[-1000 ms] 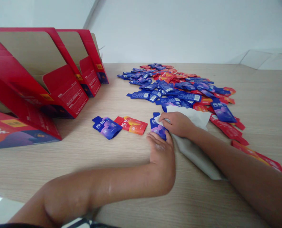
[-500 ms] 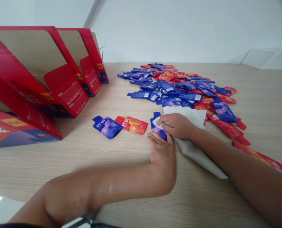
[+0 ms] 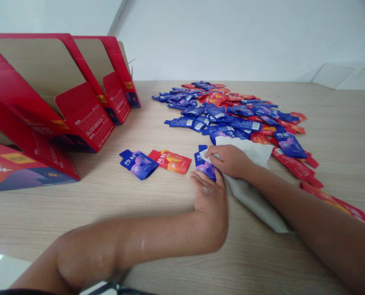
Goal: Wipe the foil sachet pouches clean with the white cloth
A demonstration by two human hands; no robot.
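Note:
A blue pouch (image 3: 205, 166) with a purple print lies flat on the table under both my hands. My left hand (image 3: 207, 187) grips its near edge, fingers on one side and thumb on the other. My right hand (image 3: 230, 160) is closed on a white cloth (image 3: 247, 148), part of which is pressed against the pouch's upper right. The cloth spreads behind the hand and hangs down below the right wrist. Left of the hands, a red pouch (image 3: 173, 161) and another blue pouch (image 3: 138, 164) lie with their edges touching or overlapping.
A large heap of blue and red pouches (image 3: 216, 112) spreads behind my hands and off to the right. Several open red boxes (image 3: 88, 119) stand in a row at the left. The wooden table (image 3: 158, 200) meets a white wall (image 3: 247, 41) at the back.
My right hand has wiped slightly to the right with the cloth, and more of the pouch's print shows. The left hand stays in place.

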